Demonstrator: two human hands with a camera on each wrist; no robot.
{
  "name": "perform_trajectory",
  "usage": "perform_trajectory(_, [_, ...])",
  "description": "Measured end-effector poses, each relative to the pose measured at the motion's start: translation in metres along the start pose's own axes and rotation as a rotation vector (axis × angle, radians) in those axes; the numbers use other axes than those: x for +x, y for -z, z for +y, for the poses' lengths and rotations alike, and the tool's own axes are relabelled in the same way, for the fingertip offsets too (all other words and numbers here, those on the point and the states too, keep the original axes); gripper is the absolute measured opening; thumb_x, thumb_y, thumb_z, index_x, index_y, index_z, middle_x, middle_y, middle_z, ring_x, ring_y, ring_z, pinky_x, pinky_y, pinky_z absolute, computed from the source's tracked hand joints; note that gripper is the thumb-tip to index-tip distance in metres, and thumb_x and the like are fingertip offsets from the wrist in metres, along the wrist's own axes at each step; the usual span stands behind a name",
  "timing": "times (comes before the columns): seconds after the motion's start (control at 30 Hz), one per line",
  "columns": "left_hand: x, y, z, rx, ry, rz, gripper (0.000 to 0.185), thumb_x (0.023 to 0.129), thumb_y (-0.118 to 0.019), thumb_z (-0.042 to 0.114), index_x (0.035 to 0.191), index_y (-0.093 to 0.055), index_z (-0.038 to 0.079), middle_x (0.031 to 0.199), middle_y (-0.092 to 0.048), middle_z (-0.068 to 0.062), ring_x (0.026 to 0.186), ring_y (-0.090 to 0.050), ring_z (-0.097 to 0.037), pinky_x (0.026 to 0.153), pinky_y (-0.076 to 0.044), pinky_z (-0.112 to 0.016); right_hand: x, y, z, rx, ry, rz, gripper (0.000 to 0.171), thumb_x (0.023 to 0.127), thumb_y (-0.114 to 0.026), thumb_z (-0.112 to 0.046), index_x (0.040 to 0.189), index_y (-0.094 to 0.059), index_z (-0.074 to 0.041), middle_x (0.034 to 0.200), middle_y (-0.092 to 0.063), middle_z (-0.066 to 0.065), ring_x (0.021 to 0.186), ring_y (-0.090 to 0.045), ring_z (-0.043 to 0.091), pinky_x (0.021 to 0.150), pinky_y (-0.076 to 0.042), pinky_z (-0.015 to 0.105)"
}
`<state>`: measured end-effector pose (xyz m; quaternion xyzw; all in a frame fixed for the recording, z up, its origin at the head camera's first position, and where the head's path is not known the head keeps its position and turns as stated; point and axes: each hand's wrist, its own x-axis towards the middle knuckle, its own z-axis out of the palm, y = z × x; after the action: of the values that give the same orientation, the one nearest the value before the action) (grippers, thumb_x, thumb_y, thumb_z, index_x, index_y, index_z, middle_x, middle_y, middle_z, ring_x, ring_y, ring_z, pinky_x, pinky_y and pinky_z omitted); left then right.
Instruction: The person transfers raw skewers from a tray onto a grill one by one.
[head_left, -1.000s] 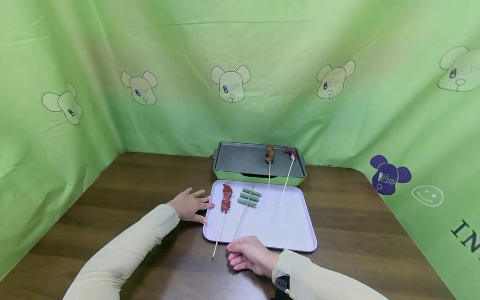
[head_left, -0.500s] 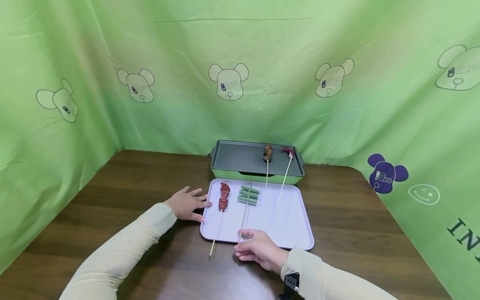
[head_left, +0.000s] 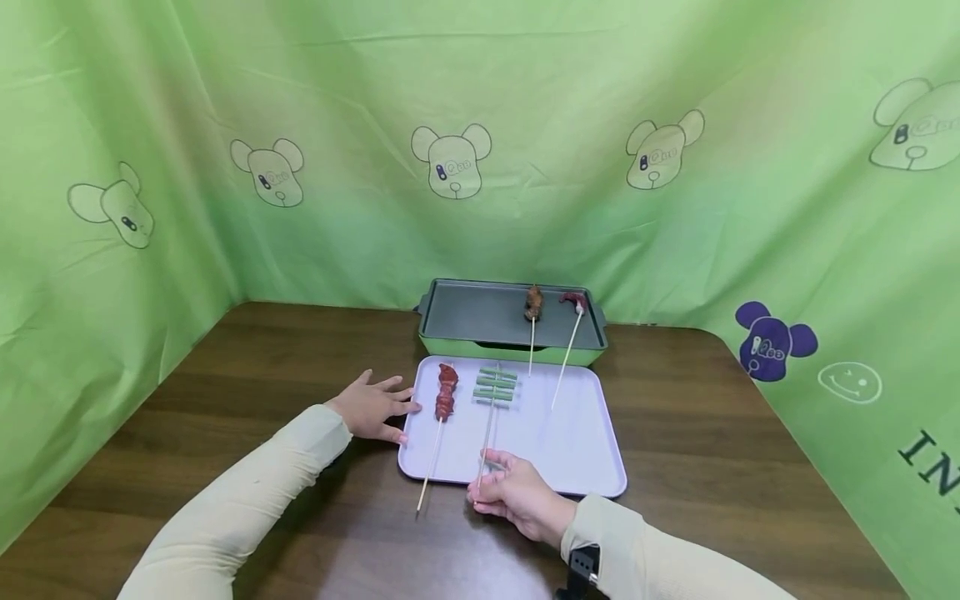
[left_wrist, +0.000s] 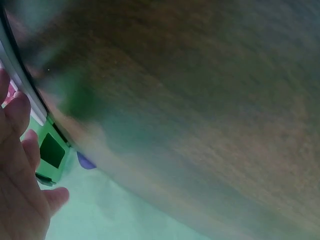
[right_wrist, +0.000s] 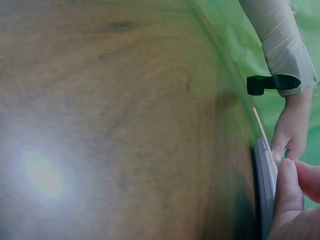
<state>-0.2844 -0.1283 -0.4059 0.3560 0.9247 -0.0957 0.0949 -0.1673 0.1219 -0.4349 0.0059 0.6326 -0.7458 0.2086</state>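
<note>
My right hand (head_left: 517,496) pinches the lower end of a skewer of green bean pieces (head_left: 494,384), whose food end is over the lilac tray (head_left: 555,450). In the right wrist view thumb and fingertip of the right hand (right_wrist: 295,195) meet at the lower right. Fingers spread, my left hand (head_left: 372,408) touches the tray's left rim. Between the hands a red meat skewer (head_left: 446,392) lies on the tray, its stick poking out past the front edge. In the left wrist view the left hand (left_wrist: 22,165) shows its fingers extended along the tray side.
Behind the tray stands a green grill with a dark flat plate (head_left: 472,312). On its right part lie a brown meat skewer (head_left: 533,304) and a dark red skewer with a pale tip (head_left: 576,302), their sticks reaching over the tray. A green curtain (head_left: 360,250) hangs behind the wooden table (head_left: 285,350).
My right hand has shifted a little right and up with the bean skewer, whose stick now stands straighter and whose pieces lie more level. The left hand stays at the tray.
</note>
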Motion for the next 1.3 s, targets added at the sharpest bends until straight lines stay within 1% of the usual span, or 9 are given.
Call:
perform_trajectory(0.1, [0.001,0.001,-0.001,-0.016,0.013,-0.012,0.065,0.088,-0.054,0.059,0.143,-0.048,0.024,0.149,-0.04,-0.001,0.142,-0.024,-0.03,0.105,-0.016,-0.067,-0.003,0.0,0.002,-0.008,0.004,-0.011,0.071,0.079,-0.053,0.02,0.141,-0.017,0.017,0.074,-0.064,0.003,0.069,-0.064,0.011,0.065,-0.055,0.024])
perform_trajectory(0.27, [0.002,0.0,-0.002,-0.02,0.01,-0.008,0.066,0.088,-0.055,0.059,0.142,-0.049,0.022,0.148,-0.042,-0.002,0.142,-0.025,-0.03,0.105,-0.016,-0.068,-0.009,-0.003,0.007,-0.014,-0.006,-0.028,0.071,0.078,-0.054,0.021,0.14,-0.019,0.016,0.074,-0.063,0.003,0.067,-0.064,0.01,0.064,-0.055,0.023])
perform_trajectory(0.4, [0.0,0.0,-0.002,-0.026,0.016,-0.016,0.066,0.088,-0.055,0.058,0.143,-0.049,0.022,0.149,-0.041,-0.002,0.142,-0.024,-0.03,0.105,-0.016,-0.067,-0.014,-0.007,0.003,-0.01,-0.009,-0.047,0.071,0.078,-0.054,0.021,0.14,-0.02,0.017,0.075,-0.063,0.004,0.068,-0.065,0.011,0.065,-0.055,0.024])
perform_trajectory(0.57, [-0.002,0.002,-0.001,-0.03,0.008,-0.008,0.065,0.088,-0.056,0.057,0.142,-0.05,0.021,0.148,-0.042,-0.003,0.142,-0.026,-0.031,0.106,-0.017,-0.066,-0.021,-0.011,-0.008,-0.029,-0.011,-0.082,0.072,0.079,-0.055,0.019,0.141,-0.019,0.016,0.075,-0.064,0.004,0.069,-0.065,0.011,0.066,-0.056,0.025])
perform_trajectory(0.7, [-0.001,0.004,-0.001,0.001,-0.017,0.017,0.064,0.088,-0.056,0.057,0.14,-0.052,0.02,0.146,-0.045,-0.004,0.14,-0.029,-0.031,0.107,-0.021,-0.063,-0.027,-0.015,-0.018,-0.035,-0.017,-0.105,0.071,0.08,-0.055,0.018,0.142,-0.018,0.016,0.074,-0.064,0.003,0.067,-0.065,0.011,0.065,-0.055,0.024])
perform_trajectory(0.83, [0.0,0.004,-0.001,0.014,-0.02,0.013,0.064,0.088,-0.055,0.057,0.14,-0.052,0.02,0.146,-0.045,-0.003,0.14,-0.03,-0.03,0.108,-0.022,-0.061,-0.028,-0.018,-0.03,-0.032,-0.001,-0.111,0.068,0.082,-0.054,0.018,0.141,-0.02,0.017,0.074,-0.065,0.003,0.066,-0.065,0.009,0.064,-0.055,0.022])
perform_trajectory(1.07, [0.003,0.001,-0.001,-0.015,-0.014,-0.008,0.066,0.088,-0.055,0.058,0.142,-0.05,0.02,0.148,-0.042,-0.003,0.141,-0.027,-0.031,0.109,-0.02,-0.06,-0.023,-0.015,-0.05,-0.022,0.045,-0.074,0.065,0.083,-0.054,0.018,0.14,-0.024,0.017,0.073,-0.066,0.002,0.066,-0.065,0.009,0.063,-0.054,0.02])
perform_trajectory(1.2, [0.004,0.0,-0.001,-0.023,-0.029,-0.003,0.067,0.088,-0.055,0.058,0.142,-0.05,0.019,0.147,-0.043,-0.005,0.141,-0.027,-0.032,0.109,-0.019,-0.06,-0.021,-0.014,-0.061,-0.046,0.058,-0.051,0.064,0.084,-0.055,0.017,0.14,-0.026,0.016,0.073,-0.066,0.002,0.068,-0.065,0.009,0.066,-0.055,0.022])
perform_trajectory(1.3, [0.003,0.0,-0.003,-0.005,-0.035,0.01,0.067,0.088,-0.055,0.058,0.141,-0.051,0.018,0.146,-0.045,-0.006,0.14,-0.029,-0.032,0.108,-0.02,-0.06,-0.017,-0.014,-0.067,-0.056,0.066,-0.044,0.062,0.084,-0.055,0.017,0.14,-0.028,0.015,0.073,-0.066,0.002,0.069,-0.065,0.009,0.068,-0.055,0.024])
